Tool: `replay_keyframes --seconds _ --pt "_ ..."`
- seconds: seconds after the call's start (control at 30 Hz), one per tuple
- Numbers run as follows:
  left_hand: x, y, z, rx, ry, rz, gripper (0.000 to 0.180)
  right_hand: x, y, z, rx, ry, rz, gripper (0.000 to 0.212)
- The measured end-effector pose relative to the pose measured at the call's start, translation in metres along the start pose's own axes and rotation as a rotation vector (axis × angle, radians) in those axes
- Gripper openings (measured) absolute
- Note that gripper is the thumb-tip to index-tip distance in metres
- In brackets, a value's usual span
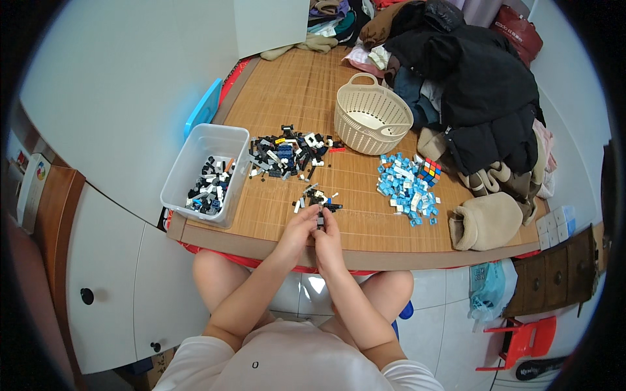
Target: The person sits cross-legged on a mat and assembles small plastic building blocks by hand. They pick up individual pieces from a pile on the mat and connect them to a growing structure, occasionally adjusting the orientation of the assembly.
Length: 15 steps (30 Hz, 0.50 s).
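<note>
At the near edge of the mat my left hand (300,229) and my right hand (330,244) come together. Their fingers are closed around small dark grey building bricks (320,222), partly hidden between the fingertips. Just beyond my fingers lies a little group of black, grey and white bricks (315,195). Farther back spreads a larger pile of mixed bricks (285,156), mostly black, grey, white and dark blue. To the left stands a clear plastic box (237,177), with more loose bricks (210,188) inside it.
A beige woven-look basket (373,111) stands at the back. Right of centre are blue and white tiles (405,189) with a puzzle cube (430,172) beside them. A blue lid (203,107) leans behind the box. Heaped clothes (482,85) and a beige slipper-like item (486,220) lie at right.
</note>
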State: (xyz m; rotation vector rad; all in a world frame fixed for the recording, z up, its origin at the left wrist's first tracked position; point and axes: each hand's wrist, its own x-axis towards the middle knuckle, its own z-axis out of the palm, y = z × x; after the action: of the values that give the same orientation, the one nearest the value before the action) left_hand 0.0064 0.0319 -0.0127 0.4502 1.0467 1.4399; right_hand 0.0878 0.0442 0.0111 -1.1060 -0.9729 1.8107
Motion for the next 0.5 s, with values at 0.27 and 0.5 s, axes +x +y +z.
replay_keyframes --seconds 0.27,0.5 --pt "-0.007 0.001 0.012 -0.067 0.012 0.036 0.045 0.007 0.014 -0.007 0.015 0.031 -0.056 0.053" --pt "-0.014 -0.004 0.018 -0.153 0.034 0.109 0.046 0.002 0.019 -0.005 0.126 0.021 -0.156 0.05"
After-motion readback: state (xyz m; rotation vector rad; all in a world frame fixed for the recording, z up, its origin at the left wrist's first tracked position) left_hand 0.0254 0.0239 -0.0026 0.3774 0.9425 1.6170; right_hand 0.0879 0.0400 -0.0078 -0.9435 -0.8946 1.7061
